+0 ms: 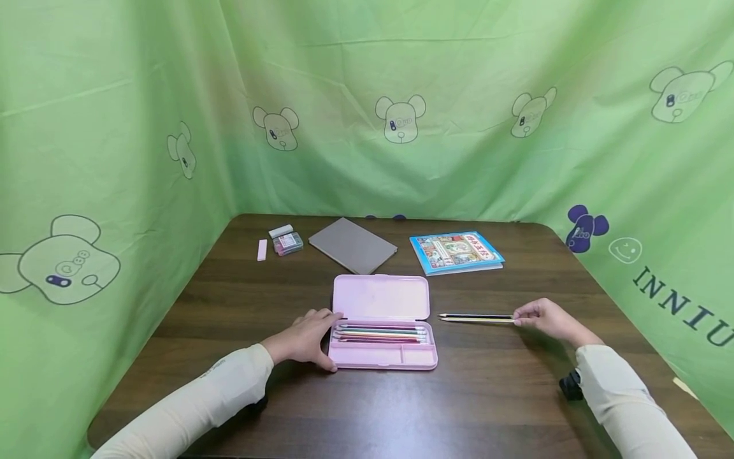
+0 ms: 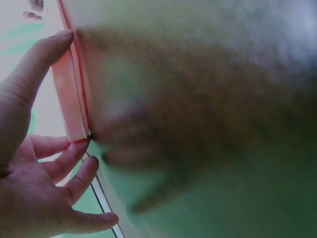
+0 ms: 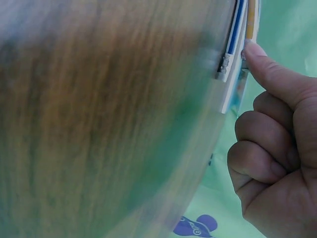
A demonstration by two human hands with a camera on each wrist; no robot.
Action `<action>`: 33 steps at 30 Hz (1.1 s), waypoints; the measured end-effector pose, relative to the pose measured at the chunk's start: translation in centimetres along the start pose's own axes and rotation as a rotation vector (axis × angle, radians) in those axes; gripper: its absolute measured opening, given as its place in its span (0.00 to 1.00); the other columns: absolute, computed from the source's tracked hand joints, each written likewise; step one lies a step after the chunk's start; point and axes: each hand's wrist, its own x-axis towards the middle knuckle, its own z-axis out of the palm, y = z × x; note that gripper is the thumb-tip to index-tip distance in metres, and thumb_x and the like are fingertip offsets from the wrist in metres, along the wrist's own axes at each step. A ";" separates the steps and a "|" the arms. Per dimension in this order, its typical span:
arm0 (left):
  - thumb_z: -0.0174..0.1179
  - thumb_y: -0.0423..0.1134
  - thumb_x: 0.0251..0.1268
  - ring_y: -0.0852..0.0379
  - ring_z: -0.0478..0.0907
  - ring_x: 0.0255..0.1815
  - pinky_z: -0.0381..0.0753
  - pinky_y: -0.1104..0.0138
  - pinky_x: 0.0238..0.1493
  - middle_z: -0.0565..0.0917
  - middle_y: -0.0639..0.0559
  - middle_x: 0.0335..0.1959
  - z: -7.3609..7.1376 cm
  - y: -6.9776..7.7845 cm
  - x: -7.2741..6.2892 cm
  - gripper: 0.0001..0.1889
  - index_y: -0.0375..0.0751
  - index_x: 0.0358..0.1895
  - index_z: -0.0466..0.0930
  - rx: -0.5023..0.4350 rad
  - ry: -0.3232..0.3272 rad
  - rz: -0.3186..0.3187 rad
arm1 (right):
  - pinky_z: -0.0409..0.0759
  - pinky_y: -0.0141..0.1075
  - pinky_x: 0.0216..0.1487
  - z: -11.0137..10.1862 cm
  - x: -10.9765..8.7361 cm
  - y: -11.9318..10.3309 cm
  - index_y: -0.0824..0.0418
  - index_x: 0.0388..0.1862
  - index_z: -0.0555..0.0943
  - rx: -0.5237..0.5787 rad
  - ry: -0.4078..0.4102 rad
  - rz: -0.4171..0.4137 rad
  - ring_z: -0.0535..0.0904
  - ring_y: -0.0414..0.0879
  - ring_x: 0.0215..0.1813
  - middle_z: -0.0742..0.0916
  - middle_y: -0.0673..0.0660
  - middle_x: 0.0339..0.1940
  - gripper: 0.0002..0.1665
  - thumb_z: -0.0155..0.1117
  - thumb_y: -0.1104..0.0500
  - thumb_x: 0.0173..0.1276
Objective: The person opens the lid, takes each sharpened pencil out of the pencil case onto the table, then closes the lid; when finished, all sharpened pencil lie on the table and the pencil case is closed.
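A pink pencil case (image 1: 367, 357) lies with its lid (image 1: 381, 296) raised at the back. Several colored pencils (image 1: 378, 334) lie side by side in its long upper compartment. My left hand (image 1: 306, 338) holds the case's left end, thumb at the near corner and fingers toward the hinge. To the right, my right hand (image 1: 547, 320) pinches the end of a yellow pencil (image 1: 478, 320), its tip toward the case. A dark blue pencil (image 3: 235, 32) lies right beside it. Curled lower fingers show in the right wrist view.
Behind the case are a grey notebook (image 1: 352, 245) and a blue-bordered picture book (image 1: 457, 252). At the back left sit a small clear box (image 1: 288, 243), a white eraser-like block (image 1: 281, 231) and a pink strip (image 1: 262, 250). Green curtains (image 1: 344, 57) surround the table (image 1: 373, 414).
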 end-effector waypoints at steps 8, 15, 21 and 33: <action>0.74 0.56 0.36 0.49 0.64 0.56 0.65 0.49 0.57 0.69 0.47 0.60 -0.2 0.0 -0.1 0.52 0.42 0.69 0.59 -0.006 0.004 -0.008 | 0.65 0.29 0.25 0.4 0.8 0.3 0.67 0.28 0.82 -0.087 0.037 0.056 0.63 0.30 0.21 0.79 0.47 0.17 0.05 0.67 0.64 0.55; 0.74 0.56 0.36 0.47 0.65 0.57 0.65 0.48 0.55 0.70 0.46 0.59 -0.4 0.0 0.0 0.52 0.40 0.68 0.60 0.014 0.022 0.020 | 0.64 0.30 0.25 0.4 1.4 -0.2 0.66 0.32 0.82 -0.118 0.086 0.085 0.62 0.32 0.20 0.82 0.54 0.25 0.08 0.68 0.63 0.55; 0.74 0.56 0.36 0.47 0.65 0.57 0.66 0.48 0.55 0.70 0.46 0.59 -0.4 0.1 -0.1 0.52 0.40 0.67 0.60 0.025 0.017 0.030 | 0.66 0.30 0.26 1.0 1.8 -1.6 0.67 0.37 0.82 -0.069 0.063 0.096 0.64 0.34 0.22 0.84 0.59 0.30 0.12 0.68 0.61 0.55; 0.73 0.56 0.37 0.47 0.64 0.58 0.65 0.48 0.57 0.69 0.46 0.60 -0.1 0.1 -0.2 0.51 0.41 0.68 0.60 0.008 0.006 0.016 | 0.60 0.30 0.19 2.6 4.2 -5.1 0.69 0.42 0.81 -0.005 -0.019 0.058 0.57 0.34 0.16 0.64 0.45 0.13 0.16 0.67 0.61 0.57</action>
